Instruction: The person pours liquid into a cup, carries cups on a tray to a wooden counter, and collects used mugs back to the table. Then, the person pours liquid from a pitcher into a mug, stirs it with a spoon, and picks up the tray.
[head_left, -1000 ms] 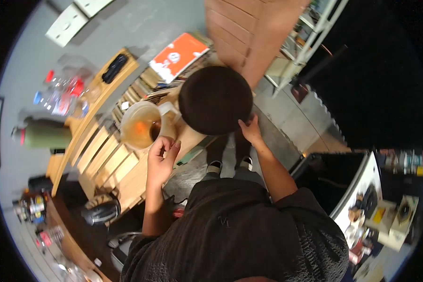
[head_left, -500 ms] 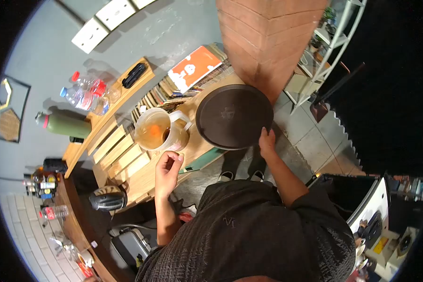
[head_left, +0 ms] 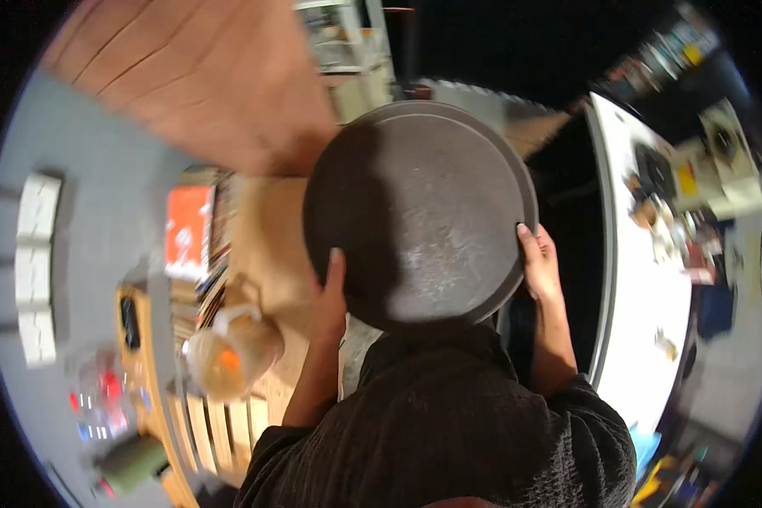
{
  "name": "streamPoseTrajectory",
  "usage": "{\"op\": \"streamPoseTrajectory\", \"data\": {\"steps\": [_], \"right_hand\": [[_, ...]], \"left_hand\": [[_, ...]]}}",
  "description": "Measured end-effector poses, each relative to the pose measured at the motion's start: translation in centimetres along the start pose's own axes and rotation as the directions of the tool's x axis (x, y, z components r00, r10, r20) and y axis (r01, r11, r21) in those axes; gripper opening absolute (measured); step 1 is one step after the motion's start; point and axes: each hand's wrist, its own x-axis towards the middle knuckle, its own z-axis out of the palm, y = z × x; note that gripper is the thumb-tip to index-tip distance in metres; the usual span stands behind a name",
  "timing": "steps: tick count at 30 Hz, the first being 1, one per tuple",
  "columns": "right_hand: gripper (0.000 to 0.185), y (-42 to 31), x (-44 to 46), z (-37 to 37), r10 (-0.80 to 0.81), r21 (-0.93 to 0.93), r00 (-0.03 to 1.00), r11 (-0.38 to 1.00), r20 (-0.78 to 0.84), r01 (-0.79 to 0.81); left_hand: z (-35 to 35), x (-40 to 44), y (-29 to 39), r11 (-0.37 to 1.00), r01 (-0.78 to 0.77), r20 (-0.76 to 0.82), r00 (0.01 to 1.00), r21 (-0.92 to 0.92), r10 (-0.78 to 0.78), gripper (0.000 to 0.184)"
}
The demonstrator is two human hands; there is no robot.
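Observation:
A round dark brown serving tray [head_left: 449,203] is held up in front of my chest, its raised rim all round and nothing on it. My left hand [head_left: 332,284] grips the lower left edge, thumb over the rim and fingers hidden underneath. On the opposite side my right hand [head_left: 540,258] clasps the right edge, its thumb on top. Pale scuffs mark the tray's surface near the bottom. To the left of my left hand, a pitcher [head_left: 220,372] of amber liquid with something orange in it stands on the wooden table [head_left: 271,229].
An orange-covered book [head_left: 190,229] leans by a row of books at the wall. Bottles [head_left: 102,402] and a green flask [head_left: 131,464] stand at lower left. A brick column [head_left: 203,85] rises ahead. A white counter [head_left: 639,313] with items runs along my right.
My left hand has left the pitcher's side and taken hold of the tray's left edge. The tray is now raised closer to me, and my view has turned right towards the white counter.

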Motion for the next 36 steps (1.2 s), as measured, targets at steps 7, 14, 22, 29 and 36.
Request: {"op": "streamPoseTrajectory", "data": {"steps": [7,14,22,29,36], "right_hand": [[0.037,0.9,-10.6,-10.9,-0.231,-0.238,0.888,0.961,-0.398,0.143],[0.031,5.8,-19.4,-22.8,-0.149,-0.2,0.688,0.98,-0.71,0.006],[0.026,7.9,-26.1,-36.6,-0.113,-0.23,0.502,0.957,-0.857,-0.177],[0.028,8.6,-27.8,-40.4,-0.129,-0.263,0.425,0.925,-0.896,-0.275],[0.029,8.7,-27.4,-39.9,-0.14,-0.269,0.316,0.871,-0.938,-0.411]], "left_hand": [[13.1,-5.7,1.0,0.999,-0.034,0.369,0.928,-0.037,0.045,0.057],[24.7,-12.6,-2.6,0.976,-0.053,0.579,0.812,0.211,-0.081,0.061],[39.0,-19.0,-10.1,0.904,-0.268,0.713,0.699,0.334,-0.055,0.063],[44.8,-22.1,-12.6,0.861,-0.273,0.735,0.659,0.429,-0.157,0.073],[49.5,-21.6,-13.6,0.834,-0.173,0.763,0.529,0.525,-0.37,0.079]]}}
